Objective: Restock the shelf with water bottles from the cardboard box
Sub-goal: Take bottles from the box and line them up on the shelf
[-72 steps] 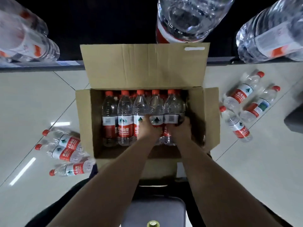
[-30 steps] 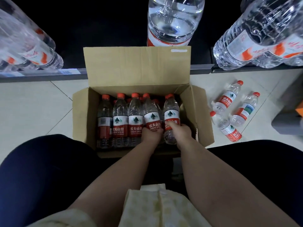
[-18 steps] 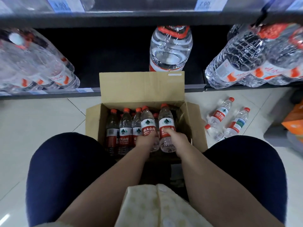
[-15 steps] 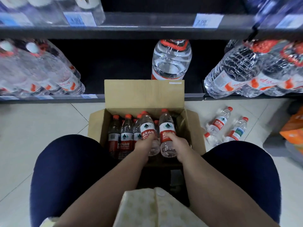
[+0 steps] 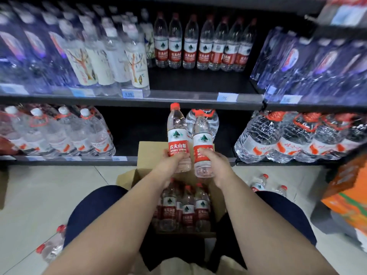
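Red-capped bottles are out of the cardboard box (image 5: 127,178) now; half a second ago both sat low among the rest. My left hand (image 5: 171,162) is wrapped around the left bottle (image 5: 177,135), my right hand (image 5: 213,161) around the right bottle (image 5: 202,144), both upright, held touching above the box. View has tipped up to the matching row (image 5: 200,46) on the upper shelf (image 5: 188,98); placing likely comes next.

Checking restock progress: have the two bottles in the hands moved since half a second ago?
Yes. The left-hand bottle and right-hand bottle have risen out of the cardboard box, now up against the lower shelf opening.
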